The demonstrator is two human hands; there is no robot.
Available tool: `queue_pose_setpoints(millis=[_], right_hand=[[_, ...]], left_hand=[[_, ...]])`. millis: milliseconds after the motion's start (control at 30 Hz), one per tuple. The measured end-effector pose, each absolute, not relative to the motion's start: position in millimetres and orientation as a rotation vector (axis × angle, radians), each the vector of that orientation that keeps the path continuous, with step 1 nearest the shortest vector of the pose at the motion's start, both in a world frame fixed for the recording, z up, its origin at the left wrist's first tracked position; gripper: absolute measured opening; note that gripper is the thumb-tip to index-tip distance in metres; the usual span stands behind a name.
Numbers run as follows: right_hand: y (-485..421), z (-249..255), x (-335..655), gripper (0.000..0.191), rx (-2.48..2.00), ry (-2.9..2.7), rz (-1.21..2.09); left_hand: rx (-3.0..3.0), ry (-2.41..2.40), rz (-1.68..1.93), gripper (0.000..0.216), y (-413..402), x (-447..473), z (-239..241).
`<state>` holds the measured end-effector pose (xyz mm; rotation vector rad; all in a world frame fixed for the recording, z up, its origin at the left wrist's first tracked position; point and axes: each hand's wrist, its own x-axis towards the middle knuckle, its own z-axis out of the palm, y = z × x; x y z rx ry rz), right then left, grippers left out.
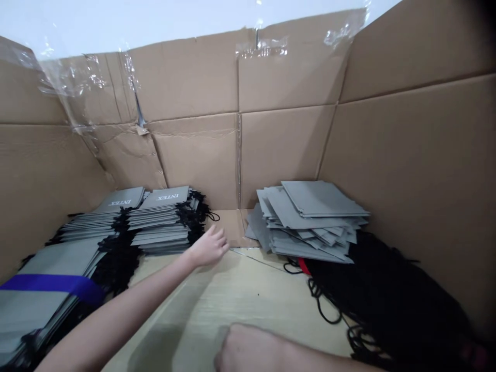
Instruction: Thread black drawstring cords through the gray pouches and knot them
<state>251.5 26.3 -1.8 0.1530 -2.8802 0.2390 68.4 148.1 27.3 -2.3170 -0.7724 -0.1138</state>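
My left hand (pixel 210 247) reaches over the table beside two stacks of flat grey pieces (pixel 160 219) edged with black cord and printed "INTEX". Its fingers hang loosely bent, slightly apart, and nothing shows in them. My right hand (pixel 248 351) is low at the front edge of the view, blurred, its back turned up; its fingers are hidden. Right of both hands lies an uneven pile of plain grey pieces (pixel 310 219). Next to that pile spreads a heap of black cords (pixel 387 294), some looping onto the table (pixel 236 299).
Tall cardboard walls (pixel 287 139) with clear tape (pixel 267 47) enclose the back and sides. At front left lies a bundle of grey pieces (pixel 42 310) under a blue band (pixel 50 284). A small red piece (pixel 304 266) shows beside the black cords.
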Motion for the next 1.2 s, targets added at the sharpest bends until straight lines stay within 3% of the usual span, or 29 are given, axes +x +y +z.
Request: queue_pose_setpoints(millis=[133,300,533,833,1200], right_hand=[[23,-12,283,0.012,-0.12,-3.015,0.238],[28,-22,309,0.034,-0.608,-2.574,0.886],[44,-36,316,0.02,-0.949,-1.826,1.588],[46,-27,319,0.026,-0.788,-1.797,1.739],[54,-22,322,0.026,-0.684,-1.817,1.843]], left_hand=[[-2.247,-0.935,-0.086,0.015,157,45,-16],[-2.164,-1.032,-0.059,0.023,179,22,-31],[-2.191,-0.987,0.012,0.031,196,1,-39],[-2.305,-0.872,-0.173,0.027,175,-2,-33],[-1.622,-1.563,-0.696,0.05,126,-59,-13]])
